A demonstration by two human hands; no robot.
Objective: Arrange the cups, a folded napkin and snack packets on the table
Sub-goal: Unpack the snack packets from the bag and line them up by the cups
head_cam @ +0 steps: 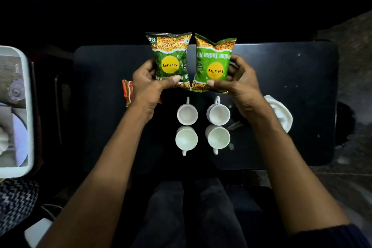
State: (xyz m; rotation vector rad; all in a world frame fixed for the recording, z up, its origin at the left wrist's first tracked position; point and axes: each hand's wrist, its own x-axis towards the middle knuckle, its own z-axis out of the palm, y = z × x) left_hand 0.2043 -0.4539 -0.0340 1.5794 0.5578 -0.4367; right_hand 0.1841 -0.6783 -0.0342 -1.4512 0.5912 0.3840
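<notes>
Left hand (pixel 148 82): curled around the lower part of one green snack packet (pixel 170 59), thumb (pixel 171 80) pressed flat across its front near the bottom edge, the other fingers wrapped behind and out of sight; the grip is closed on the packet.
Right hand (pixel 239 84): closed on a second green snack packet (pixel 213 64), thumb (pixel 216 82) laid across the lower front, remaining fingers folded around its right edge and back.
Packets: held side by side above the dark table (pixel 302 106), long edges nearly touching down the middle; the left one reads upright, the right one is turned upside down, so its yellow "Let's Try" disc is inverted.
Orange packet (pixel 127 92): lies on the table beneath the left hand, mostly hidden by the hand and wrist.
Cups (pixel 202 127): four white cups stand in a two-by-two block on the table, just nearer the person than the held packets; the far pair's handles point away, the near pair's handles point toward the person.
Napkin (pixel 281 115): white, on the table to the right of the cups, partly covered by the right forearm; whether it is folded I cannot tell.
White tray (pixel 29 106): at the left edge, off the table.
</notes>
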